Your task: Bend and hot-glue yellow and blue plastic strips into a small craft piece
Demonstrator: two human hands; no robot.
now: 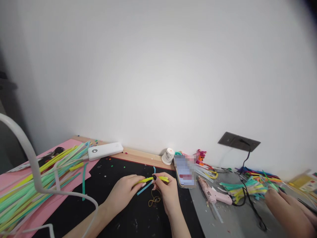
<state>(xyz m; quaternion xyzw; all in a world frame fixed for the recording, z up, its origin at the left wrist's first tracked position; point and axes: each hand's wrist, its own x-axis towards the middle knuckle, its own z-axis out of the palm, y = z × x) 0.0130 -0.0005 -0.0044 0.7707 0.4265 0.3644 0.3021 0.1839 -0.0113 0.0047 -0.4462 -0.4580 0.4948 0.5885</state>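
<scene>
My left hand (123, 191) and my right hand (167, 193) are both pinched closed on a yellow straw piece (153, 179), held level just above the black mat (133, 218). A blue straw piece (145, 188) lies slanted under my fingers; whether I hold it too is unclear. A rubber band (155, 199) lies on the mat below my right hand.
A heap of green, yellow and blue straws (37, 185) lies on pink paper at the left beside a white power bank (105, 150). A phone (184, 172), a pink glue gun (214, 195), cut straw bunches (247, 188) and another person's hand (289, 208) are at the right.
</scene>
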